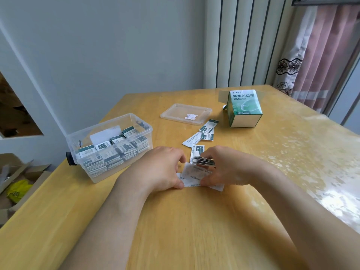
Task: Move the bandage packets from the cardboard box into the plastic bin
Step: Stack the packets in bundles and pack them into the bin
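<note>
A green and white cardboard box (244, 108) stands on the far right of the table with its top flap open. The clear plastic bin (109, 147) at the left holds several rows of bandage packets. My right hand (228, 164) grips a thin stack of packets (203, 161) edge-on just above the table. My left hand (161, 168) pinches white packets (194, 177) lying flat on the table beneath the stack. Several loose packets (206, 131) lie scattered between my hands and the box.
The bin's clear lid (186, 114) lies upside down behind the loose packets. The wooden table (175, 230) stands against a grey wall. Open cardboard cartons (17, 184) sit on the floor at the left. A curtain (321, 55) hangs at the far right.
</note>
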Demonstrator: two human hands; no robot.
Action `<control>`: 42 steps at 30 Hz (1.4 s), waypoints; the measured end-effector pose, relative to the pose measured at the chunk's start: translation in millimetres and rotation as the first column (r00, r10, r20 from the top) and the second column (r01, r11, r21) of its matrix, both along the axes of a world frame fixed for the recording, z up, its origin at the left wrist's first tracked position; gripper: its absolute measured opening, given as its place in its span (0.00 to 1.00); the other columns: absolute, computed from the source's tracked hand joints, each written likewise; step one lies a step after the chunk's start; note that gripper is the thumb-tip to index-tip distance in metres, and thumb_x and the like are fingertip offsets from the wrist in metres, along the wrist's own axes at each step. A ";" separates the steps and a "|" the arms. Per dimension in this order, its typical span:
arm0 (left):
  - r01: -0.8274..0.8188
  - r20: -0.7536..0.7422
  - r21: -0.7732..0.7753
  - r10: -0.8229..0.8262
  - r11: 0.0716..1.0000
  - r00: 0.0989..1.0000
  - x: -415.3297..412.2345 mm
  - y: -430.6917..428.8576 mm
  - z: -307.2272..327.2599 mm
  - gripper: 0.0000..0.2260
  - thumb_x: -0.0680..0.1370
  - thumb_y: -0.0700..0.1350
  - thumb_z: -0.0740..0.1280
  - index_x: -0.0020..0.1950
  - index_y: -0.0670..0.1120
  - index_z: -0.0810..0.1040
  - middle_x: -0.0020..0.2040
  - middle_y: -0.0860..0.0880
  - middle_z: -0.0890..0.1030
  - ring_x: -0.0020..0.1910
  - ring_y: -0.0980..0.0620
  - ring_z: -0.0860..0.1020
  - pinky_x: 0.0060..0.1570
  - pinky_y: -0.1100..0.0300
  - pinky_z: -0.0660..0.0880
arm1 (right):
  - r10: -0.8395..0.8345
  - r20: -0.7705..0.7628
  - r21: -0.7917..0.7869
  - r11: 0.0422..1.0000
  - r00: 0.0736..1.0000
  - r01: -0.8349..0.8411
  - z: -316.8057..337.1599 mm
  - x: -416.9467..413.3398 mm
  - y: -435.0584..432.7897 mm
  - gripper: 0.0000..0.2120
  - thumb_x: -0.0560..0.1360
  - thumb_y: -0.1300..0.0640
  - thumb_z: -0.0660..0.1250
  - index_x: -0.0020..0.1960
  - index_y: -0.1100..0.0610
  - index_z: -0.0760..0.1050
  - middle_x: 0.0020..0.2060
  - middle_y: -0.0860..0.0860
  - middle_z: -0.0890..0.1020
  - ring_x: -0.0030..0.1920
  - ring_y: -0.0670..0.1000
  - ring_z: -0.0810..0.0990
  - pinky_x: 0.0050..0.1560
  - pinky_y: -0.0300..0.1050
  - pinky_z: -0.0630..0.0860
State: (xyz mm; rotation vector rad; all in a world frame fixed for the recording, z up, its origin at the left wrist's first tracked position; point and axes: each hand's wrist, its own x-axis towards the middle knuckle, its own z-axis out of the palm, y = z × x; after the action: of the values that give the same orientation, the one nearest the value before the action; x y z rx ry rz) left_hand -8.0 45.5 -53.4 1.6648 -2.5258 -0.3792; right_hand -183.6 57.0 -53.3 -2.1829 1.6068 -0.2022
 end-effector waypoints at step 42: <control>0.261 -0.549 -0.024 -0.231 0.965 0.803 -11.2 11.4 6.1 0.54 0.60 0.48 0.82 0.72 0.73 0.50 0.75 0.67 0.50 0.74 0.67 0.52 0.64 0.70 0.61 | -0.585 0.810 0.573 0.800 -0.023 -0.178 -6.9 27.3 0.5 0.09 0.77 0.63 0.57 0.39 0.60 0.73 0.26 0.50 0.64 0.23 0.46 0.63 0.21 0.36 0.60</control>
State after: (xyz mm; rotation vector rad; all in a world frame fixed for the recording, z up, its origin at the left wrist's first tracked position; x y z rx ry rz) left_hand -19.2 56.9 -47.3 1.0241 -2.2862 -0.8217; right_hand -156.3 57.5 -60.2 -0.6693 0.8093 -1.0289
